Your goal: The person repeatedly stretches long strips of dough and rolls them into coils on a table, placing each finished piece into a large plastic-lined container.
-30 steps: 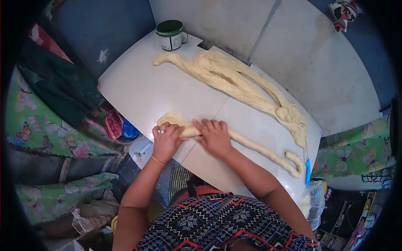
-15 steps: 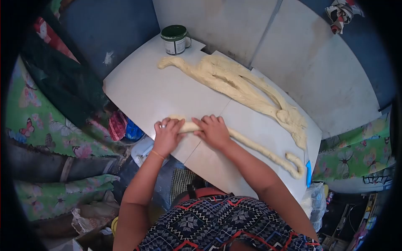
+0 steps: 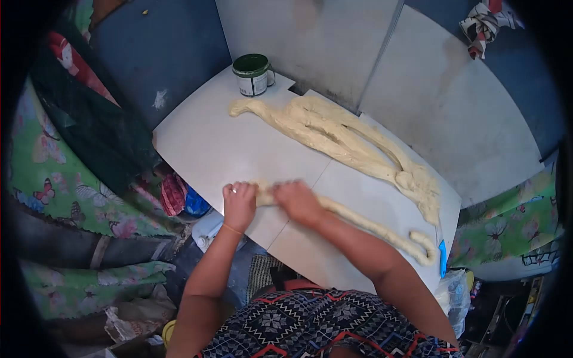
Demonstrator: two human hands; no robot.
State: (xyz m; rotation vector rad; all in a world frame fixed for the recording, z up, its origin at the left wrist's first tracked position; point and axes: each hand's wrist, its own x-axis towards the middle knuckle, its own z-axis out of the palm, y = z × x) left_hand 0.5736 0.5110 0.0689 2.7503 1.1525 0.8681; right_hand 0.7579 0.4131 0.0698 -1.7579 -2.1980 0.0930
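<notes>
A long dough rope (image 3: 370, 224) runs across the pale table (image 3: 197, 134) and hooks back at its right end. Its left end lies at both hands. My left hand (image 3: 240, 201) is closed on the dough there, a ring on one finger. Just right of it, my right hand (image 3: 293, 201) is on the rope, its fingers smeared by motion. Farther back lies a large, uneven dough mass (image 3: 340, 137) with slits in it.
A green-rimmed tub (image 3: 252, 76) stands at the back left of the table. At the right edge lies a blue-handled knife (image 3: 442, 259). A plastic bag (image 3: 456, 295) hangs below that edge. Grey panels (image 3: 322, 48) rise behind the table.
The whole view has shifted, so the table sits slightly lower. My right hand has moved left, closer to my left hand. My left hand's fingers have curled in more around the dough.
</notes>
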